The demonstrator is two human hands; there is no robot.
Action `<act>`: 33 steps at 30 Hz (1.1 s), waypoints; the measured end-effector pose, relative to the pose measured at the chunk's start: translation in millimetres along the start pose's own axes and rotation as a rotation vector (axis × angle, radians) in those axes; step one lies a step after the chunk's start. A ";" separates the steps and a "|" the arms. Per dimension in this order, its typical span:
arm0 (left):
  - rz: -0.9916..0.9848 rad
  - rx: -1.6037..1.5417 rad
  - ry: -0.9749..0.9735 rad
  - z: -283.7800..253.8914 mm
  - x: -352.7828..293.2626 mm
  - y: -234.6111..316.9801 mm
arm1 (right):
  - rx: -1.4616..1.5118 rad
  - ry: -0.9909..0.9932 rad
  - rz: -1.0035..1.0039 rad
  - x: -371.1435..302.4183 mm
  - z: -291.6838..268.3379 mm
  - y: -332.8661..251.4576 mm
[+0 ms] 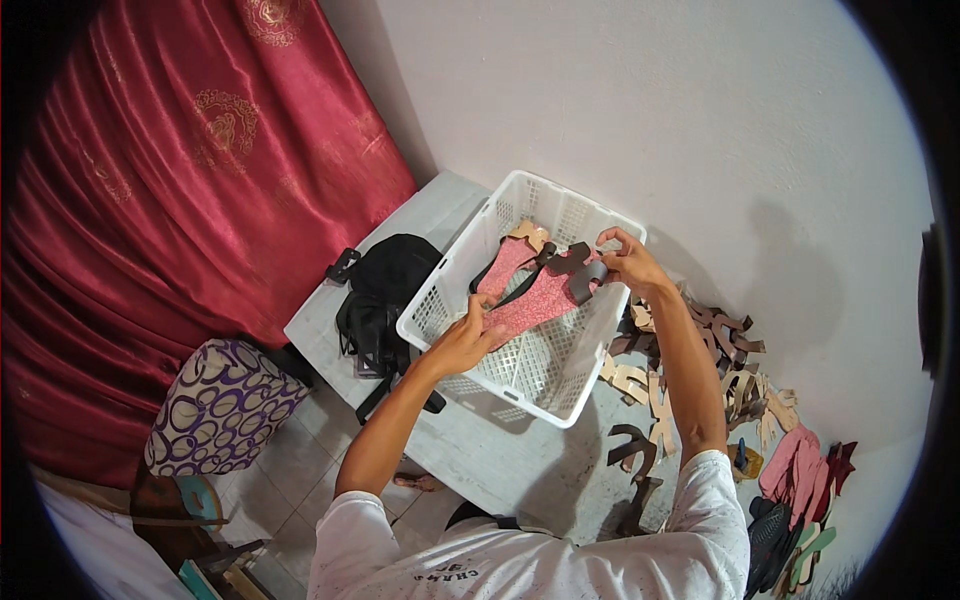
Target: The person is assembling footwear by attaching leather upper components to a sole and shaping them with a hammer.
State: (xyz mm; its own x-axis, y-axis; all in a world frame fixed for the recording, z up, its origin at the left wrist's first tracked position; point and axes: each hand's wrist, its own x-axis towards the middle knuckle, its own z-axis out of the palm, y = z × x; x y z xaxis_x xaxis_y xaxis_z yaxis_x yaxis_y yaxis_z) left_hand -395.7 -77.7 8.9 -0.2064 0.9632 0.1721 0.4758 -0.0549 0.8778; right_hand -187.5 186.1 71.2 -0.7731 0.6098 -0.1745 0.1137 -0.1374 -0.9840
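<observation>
A pink speckled sandal (535,303) with dark straps is held over a white plastic basket (497,393). My left hand (462,338) is closed on its narrower near end, thumb on the upper face. At the far right end, my right hand (632,265) pinches the sandal beside a shiny dark strap (587,284). My right fingertips are partly hidden behind the strap. Inside the basket, a second pink sandal (507,262) with a beige strap (530,234) lies to the left of the held one.
The basket stands on a pale table (450,425) against a wall (680,110). To its left sits a black bag (385,285). Many loose brown and beige strap pieces (725,340) are heaped on the right, with pink pieces (795,465) nearer. A red curtain (230,200) hangs at left.
</observation>
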 end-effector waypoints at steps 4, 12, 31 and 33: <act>0.087 -0.057 -0.141 -9.7 21.1 -39.0 | -0.026 -0.137 0.037 34.9 -11.7 6.0; -0.106 0.131 -0.018 -8.4 74.6 -75.3 | -0.075 -0.096 0.139 115.9 -20.2 31.3; -0.240 0.471 0.112 20.2 120.1 -127.8 | -0.467 0.129 0.067 246.9 4.6 91.5; -0.245 0.474 0.106 19.9 116.9 -130.2 | -0.479 0.126 0.065 246.1 9.2 96.0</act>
State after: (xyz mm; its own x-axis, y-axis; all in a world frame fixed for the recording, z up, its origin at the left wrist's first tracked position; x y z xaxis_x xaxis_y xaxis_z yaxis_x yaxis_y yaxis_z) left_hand -464.8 47.3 -94.2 -0.4334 0.8997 0.0533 0.7314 0.3166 0.6040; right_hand -372.6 315.8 -65.8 -0.6767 0.7057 -0.2097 0.4558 0.1780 -0.8721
